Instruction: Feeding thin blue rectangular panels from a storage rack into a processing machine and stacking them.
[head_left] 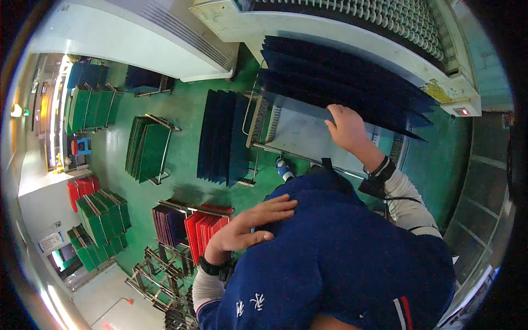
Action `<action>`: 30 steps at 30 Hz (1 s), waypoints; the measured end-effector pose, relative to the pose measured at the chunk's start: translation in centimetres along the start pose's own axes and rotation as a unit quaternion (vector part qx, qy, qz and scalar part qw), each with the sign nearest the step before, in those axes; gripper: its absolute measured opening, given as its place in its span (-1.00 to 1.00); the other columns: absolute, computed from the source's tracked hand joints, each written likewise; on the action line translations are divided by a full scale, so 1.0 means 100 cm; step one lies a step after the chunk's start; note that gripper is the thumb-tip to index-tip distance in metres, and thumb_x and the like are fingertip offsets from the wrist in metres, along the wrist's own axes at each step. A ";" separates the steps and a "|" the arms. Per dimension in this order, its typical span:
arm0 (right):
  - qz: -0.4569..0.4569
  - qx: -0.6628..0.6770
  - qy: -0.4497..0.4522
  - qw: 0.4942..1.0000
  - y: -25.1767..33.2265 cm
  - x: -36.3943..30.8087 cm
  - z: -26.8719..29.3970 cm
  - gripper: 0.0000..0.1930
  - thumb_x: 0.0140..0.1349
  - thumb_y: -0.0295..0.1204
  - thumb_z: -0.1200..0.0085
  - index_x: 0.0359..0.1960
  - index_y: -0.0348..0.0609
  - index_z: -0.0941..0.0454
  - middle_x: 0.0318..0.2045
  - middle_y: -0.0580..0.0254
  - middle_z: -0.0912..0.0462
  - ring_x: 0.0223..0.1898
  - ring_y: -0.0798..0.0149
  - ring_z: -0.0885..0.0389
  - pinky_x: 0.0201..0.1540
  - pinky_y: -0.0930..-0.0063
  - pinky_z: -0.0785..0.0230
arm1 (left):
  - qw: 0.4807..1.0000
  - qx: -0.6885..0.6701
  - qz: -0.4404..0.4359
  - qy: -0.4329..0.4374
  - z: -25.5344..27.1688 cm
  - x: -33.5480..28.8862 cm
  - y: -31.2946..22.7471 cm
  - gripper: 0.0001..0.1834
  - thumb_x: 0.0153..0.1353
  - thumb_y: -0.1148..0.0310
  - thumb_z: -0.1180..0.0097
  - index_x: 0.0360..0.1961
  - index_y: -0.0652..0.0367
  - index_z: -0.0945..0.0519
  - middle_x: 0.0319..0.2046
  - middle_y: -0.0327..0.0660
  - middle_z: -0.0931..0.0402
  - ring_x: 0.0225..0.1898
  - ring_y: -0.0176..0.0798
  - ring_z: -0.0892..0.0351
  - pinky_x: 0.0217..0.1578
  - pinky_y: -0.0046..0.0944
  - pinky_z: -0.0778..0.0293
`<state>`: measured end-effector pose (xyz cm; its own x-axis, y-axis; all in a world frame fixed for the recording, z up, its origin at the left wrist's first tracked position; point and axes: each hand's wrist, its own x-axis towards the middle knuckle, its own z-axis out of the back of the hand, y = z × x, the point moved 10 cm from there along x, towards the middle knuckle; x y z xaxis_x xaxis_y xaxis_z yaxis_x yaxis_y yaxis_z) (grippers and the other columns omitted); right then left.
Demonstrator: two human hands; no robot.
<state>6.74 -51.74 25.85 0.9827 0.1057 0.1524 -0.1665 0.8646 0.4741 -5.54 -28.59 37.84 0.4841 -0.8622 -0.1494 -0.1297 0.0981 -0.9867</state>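
My right hand (350, 132) is over a metal rack, its fingertips at the near edge of a dark blue panel (308, 102). The thumb is apart from the fingers, and nothing shows between them. Several more dark blue panels (341, 71) stand in a row behind that one, tilted. The rack (300, 149) has slotted, comb-like side strips and a pale base. My left hand (256, 223) is open in front of my blue shirt (330, 236), its fingers stretched out. Whether it touches the cloth I cannot tell. Dark bands are on both wrists.
A machine (352, 30) with rows of pale rollers stands beyond the panels. To the left is another rack of dark panels (223, 137), with green boards (146, 148) farther off. Red boards (204, 231) and bare metal racks (159, 278) are at lower left. The floor (187, 110) is green.
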 end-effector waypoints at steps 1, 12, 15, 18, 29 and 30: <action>-0.012 -0.020 0.022 0.999 -0.005 0.000 -0.005 -0.69 0.09 -0.38 -0.19 -0.15 -0.17 -0.44 -0.31 0.03 -0.59 -0.24 -0.07 -0.59 -0.20 0.09 -0.44 | 0.999 -0.019 -0.019 0.025 -0.004 -0.001 -0.004 -0.43 0.30 0.21 -0.08 0.27 0.27 -0.39 0.34 0.03 -0.25 0.46 0.09 0.01 0.40 0.08 0.11; -0.056 -0.056 0.083 0.993 -0.036 0.014 -0.014 -0.80 0.16 -0.27 -0.13 -0.46 -0.13 -0.53 -0.50 0.02 -0.59 -0.33 -0.08 -0.60 -0.30 0.02 -0.43 | 0.974 -0.206 -0.074 0.063 -0.003 -0.036 -0.008 -0.59 0.37 0.31 0.03 0.01 0.52 -0.54 0.09 0.25 -0.48 0.24 0.24 -0.38 0.27 0.13 -0.18; -0.079 -0.070 0.105 0.989 -0.045 0.013 -0.018 -0.77 0.19 -0.25 -0.10 -0.41 -0.17 -0.56 -0.46 0.01 -0.60 -0.30 -0.11 -0.59 -0.26 0.01 -0.41 | 0.966 -0.246 -0.078 0.034 0.010 -0.048 -0.001 -0.61 0.35 0.30 0.00 -0.03 0.49 -0.57 -0.04 0.26 -0.55 0.10 0.22 -0.52 0.16 0.08 -0.36; -0.081 -0.077 0.124 0.986 -0.048 0.014 -0.022 -0.77 0.20 -0.24 -0.10 -0.36 -0.16 -0.57 -0.42 0.02 -0.62 -0.27 -0.10 -0.60 -0.22 0.02 -0.43 | 0.968 -0.244 -0.039 0.033 0.016 -0.054 0.007 -0.62 0.35 0.26 -0.04 -0.10 0.46 -0.60 -0.14 0.20 -0.60 -0.04 0.13 -0.61 0.06 0.01 -0.46; -0.075 -0.089 0.107 0.987 -0.058 0.025 -0.023 -0.75 0.22 -0.21 -0.07 -0.41 -0.14 -0.54 -0.43 0.02 -0.61 -0.32 -0.09 -0.62 -0.29 -0.01 -0.45 | 0.997 0.075 0.007 0.032 -0.015 0.042 0.015 -0.53 0.37 0.30 0.02 0.25 0.27 -0.40 0.30 -0.05 -0.33 0.40 0.00 -0.15 0.37 -0.03 -0.01; -0.078 -0.090 0.108 0.987 -0.059 0.024 -0.023 -0.75 0.22 -0.21 -0.07 -0.41 -0.14 -0.54 -0.43 0.02 -0.61 -0.32 -0.09 -0.62 -0.29 -0.01 -0.45 | 0.994 0.081 -0.003 0.073 -0.024 0.044 0.014 -0.53 0.38 0.30 0.03 0.26 0.26 -0.39 0.32 -0.04 -0.30 0.41 0.01 -0.11 0.37 -0.02 0.01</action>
<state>10.28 -55.46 21.47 0.9930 0.0487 -0.1074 -0.0129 0.9501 0.3117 -5.68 -33.47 35.99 0.3514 -0.9252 -0.1435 0.0208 0.1609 -0.9868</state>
